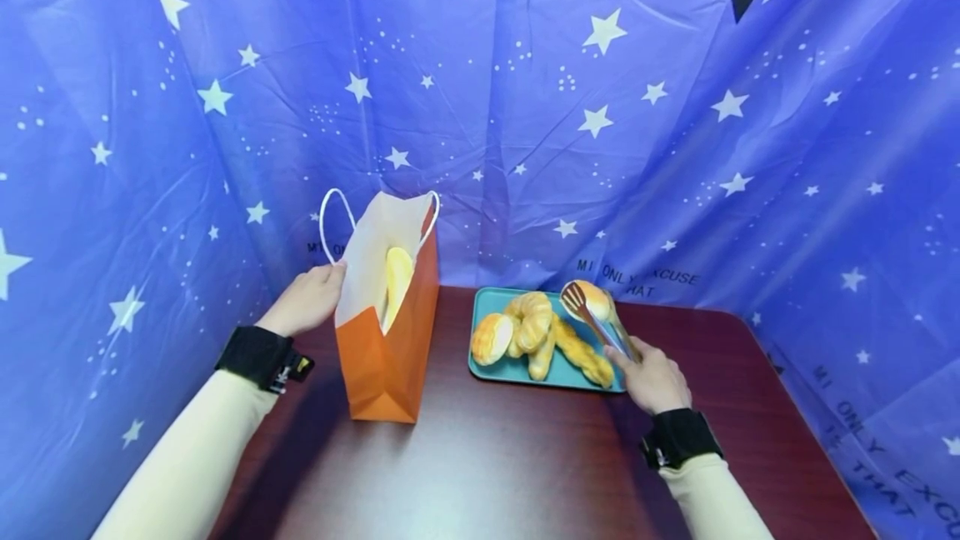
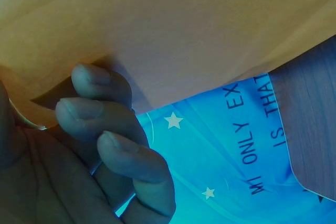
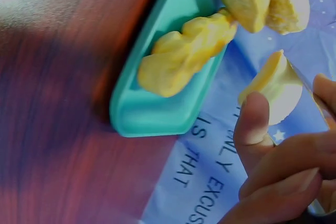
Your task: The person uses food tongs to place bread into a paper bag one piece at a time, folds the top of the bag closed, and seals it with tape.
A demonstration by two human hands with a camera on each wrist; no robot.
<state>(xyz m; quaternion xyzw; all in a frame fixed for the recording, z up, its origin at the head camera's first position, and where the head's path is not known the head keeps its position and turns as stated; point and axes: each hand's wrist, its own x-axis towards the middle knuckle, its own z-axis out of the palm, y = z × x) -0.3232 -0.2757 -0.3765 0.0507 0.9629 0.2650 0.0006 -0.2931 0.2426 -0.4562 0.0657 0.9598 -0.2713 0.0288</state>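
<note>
1 bag [image 1: 411, 327] on L, 1 bread [image 1: 397, 277] visible inside, L hand [image 1: 309, 300] gripping rim. 1 tray [image 1: 506, 371] on R, 4 breads [image 1: 532, 315]; R hand [image 1: 658, 377] clamped on tongs [image 1: 602, 332] w/ 1 bun [image 1: 596, 299], tray's far R. Table [image 1: 480, 465]: gap btwn bag/tray, wide near strip.

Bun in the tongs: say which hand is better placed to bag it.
Probably the right hand: it holds the tongs around the bun, while the left hand holds the bag.
</note>
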